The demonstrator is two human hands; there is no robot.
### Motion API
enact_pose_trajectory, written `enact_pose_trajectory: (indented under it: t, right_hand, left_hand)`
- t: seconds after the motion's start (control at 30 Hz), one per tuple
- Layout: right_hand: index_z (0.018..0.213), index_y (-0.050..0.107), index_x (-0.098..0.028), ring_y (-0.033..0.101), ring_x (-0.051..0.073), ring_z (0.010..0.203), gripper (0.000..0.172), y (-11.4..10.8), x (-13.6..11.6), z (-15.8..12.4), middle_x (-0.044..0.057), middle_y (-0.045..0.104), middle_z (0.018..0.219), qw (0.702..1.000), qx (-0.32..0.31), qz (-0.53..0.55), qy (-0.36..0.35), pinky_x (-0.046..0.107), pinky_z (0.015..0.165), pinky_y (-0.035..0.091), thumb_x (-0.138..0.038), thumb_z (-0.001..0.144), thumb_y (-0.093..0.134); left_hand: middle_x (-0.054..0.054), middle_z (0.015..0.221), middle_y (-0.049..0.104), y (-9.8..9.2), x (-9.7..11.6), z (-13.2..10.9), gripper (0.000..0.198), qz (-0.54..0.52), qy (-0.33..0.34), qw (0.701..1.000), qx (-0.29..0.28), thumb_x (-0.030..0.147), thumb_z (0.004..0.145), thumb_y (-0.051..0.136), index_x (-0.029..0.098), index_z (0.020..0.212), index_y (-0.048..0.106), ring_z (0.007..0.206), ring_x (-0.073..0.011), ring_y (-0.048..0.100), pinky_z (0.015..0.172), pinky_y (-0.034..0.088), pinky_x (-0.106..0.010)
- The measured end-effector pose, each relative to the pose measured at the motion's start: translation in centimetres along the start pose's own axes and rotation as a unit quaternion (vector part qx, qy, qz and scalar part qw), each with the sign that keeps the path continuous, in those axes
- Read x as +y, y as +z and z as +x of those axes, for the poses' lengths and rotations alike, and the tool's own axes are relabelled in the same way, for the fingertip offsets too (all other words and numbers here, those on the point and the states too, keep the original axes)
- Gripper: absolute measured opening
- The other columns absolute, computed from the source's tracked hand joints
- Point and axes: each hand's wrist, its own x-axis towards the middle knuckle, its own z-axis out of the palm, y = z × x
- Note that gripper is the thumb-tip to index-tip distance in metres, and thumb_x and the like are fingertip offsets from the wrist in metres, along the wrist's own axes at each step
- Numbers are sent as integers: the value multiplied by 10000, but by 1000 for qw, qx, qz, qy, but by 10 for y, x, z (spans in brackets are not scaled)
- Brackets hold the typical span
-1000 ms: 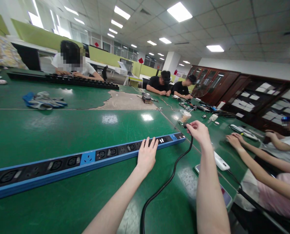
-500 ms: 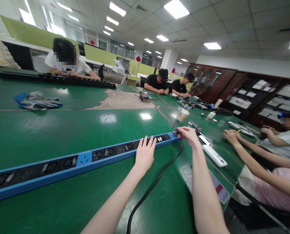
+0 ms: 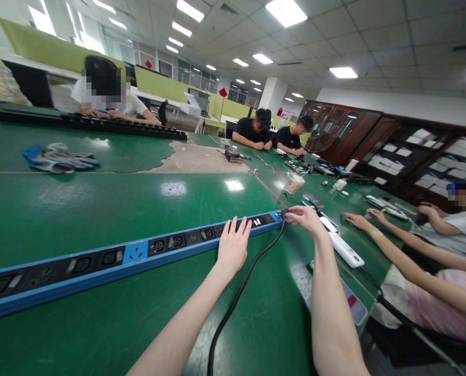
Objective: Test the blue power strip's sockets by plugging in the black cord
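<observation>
A long blue and black power strip (image 3: pixel 135 253) with several sockets lies slantwise across the green table. My left hand (image 3: pixel 234 244) rests flat on its right part, fingers spread over the sockets. At the strip's far right end, my right hand (image 3: pixel 303 217) has its fingertips pinched together at the end of a black power cord (image 3: pixel 243 290). Fingers partly hide the cord's end, and how it meets the strip is too small to make out. From there the cord curves down over the table towards me.
Right of my right arm lie a white power strip (image 3: pixel 346 250) and a phone (image 3: pixel 354 303). A co-worker's hands (image 3: pixel 360 220) rest beyond. Blue-grey gloves (image 3: pixel 62 158) lie at left, a black strip (image 3: pixel 95 125) behind them. A clear cup (image 3: pixel 294 183) stands beyond my right hand.
The cord's upper part has shifted left at the strip's end, and my right hand has turned slightly. My left hand stays put. The co-worker's hands at right have moved apart.
</observation>
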Motion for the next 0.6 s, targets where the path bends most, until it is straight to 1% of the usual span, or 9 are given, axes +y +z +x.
enact_pose_trajectory:
  t: [0.1,0.2,0.27,0.33,0.4,0.6]
  right_hand:
    - [987,727,-181,726,225,813,389,1,-2,5,74,773,894,991,79,-97,-42,298,691,559,-546,877,647]
    - [962,694,-193,698,226,843,400,3,-1,10,85,757,916,965,168,-189,-71,302,756,515,-565,938,550]
    - [972,670,-196,678,233,868,387,5,2,13,98,748,947,950,200,-226,-78,307,778,492,-562,939,550]
    - [997,651,-200,665,234,877,368,7,6,15,100,742,968,947,209,-233,-70,305,781,479,-551,935,559]
    - [1020,641,-204,659,230,875,355,8,7,16,94,738,976,950,207,-226,-62,300,782,473,-539,937,558]
    - [1029,655,-200,649,221,841,344,14,1,14,82,733,944,948,211,-227,-74,291,787,460,-518,950,551]
  left_hand:
    - [-60,1661,359,0,0,0,782,-3,1,1000,1,105,870,487,243,1619,309,1545,-296,280,1279,176,-520]
    - [-64,1657,368,0,-1,0,764,-4,3,1000,2,107,874,487,237,1611,328,1542,-300,287,1275,188,-520]
    - [-70,1657,367,0,-1,0,753,-3,5,1000,2,104,875,482,229,1605,340,1539,-303,291,1275,188,-522]
    - [-72,1660,360,0,-1,0,764,-5,5,1000,1,106,870,489,228,1608,333,1541,-304,288,1277,183,-526]
    - [-69,1662,355,0,-1,0,794,-7,3,1000,0,110,859,504,236,1618,308,1545,-302,281,1279,180,-528]
    - [-52,1664,354,0,-1,0,847,-9,4,1000,1,105,843,518,248,1636,257,1549,-298,274,1282,175,-529]
